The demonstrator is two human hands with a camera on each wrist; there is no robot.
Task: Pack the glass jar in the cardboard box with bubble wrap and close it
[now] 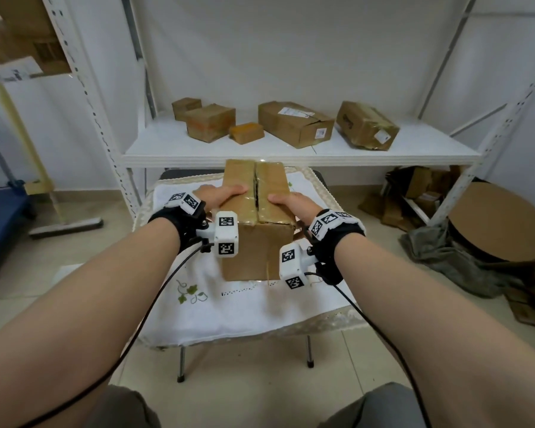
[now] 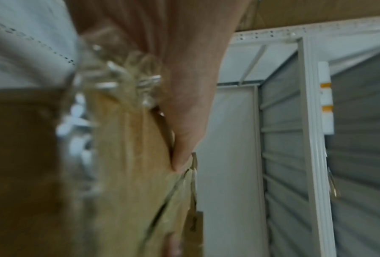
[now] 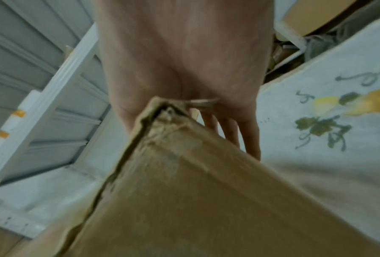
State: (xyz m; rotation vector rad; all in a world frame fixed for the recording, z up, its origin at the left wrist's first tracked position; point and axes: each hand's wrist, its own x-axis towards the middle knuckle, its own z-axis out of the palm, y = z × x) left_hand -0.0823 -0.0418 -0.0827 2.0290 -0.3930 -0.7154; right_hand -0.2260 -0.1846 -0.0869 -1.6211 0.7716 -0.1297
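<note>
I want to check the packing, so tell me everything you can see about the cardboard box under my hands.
The box is worn brown cardboard with glossy tape on top. Both top flaps are folded down, a dark gap left along the middle seam. It stands upright on the white embroidered cloth. The left hand and right hand press one flap each. Its contents are hidden.

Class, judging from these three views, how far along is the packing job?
Done: the cardboard box has both top flaps folded down, a narrow seam between them. In hand: the left hand and right hand press a flap each. Left: perhaps sealing. The jar is not visible.
</note>
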